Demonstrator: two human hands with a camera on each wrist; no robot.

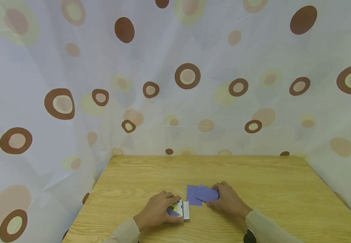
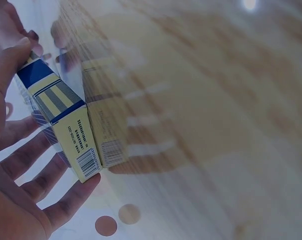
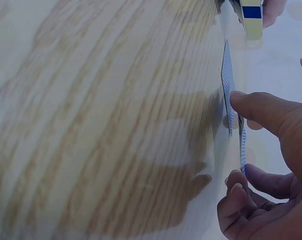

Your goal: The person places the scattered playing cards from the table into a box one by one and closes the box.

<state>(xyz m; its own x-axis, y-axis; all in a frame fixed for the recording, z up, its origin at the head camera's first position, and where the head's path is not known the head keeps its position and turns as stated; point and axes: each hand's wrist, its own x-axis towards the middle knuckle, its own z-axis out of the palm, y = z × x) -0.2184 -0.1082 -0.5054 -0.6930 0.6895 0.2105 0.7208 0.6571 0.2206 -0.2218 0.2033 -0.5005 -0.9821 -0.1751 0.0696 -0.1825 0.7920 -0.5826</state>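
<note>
My left hand (image 1: 159, 210) grips a small playing-card box (image 2: 71, 135), thumb along one side and fingertips along the other. White flaps (image 1: 186, 210) stand out at the box's right end in the head view, and a barcode shows on its end in the left wrist view. To the right, my right hand (image 1: 228, 199) holds a blue-patterned playing card (image 1: 207, 193) by its right end, between thumb and fingers. That card overlaps another blue-backed card (image 1: 192, 195) lying on the table, just beyond the box. How many cards are in the right hand, I cannot tell.
The wooden table (image 1: 139, 172) has a glossy surface that reflects the hands and box in the wrist views. A white curtain (image 1: 163, 111) with brown and yellow circles hangs behind the table and along both sides.
</note>
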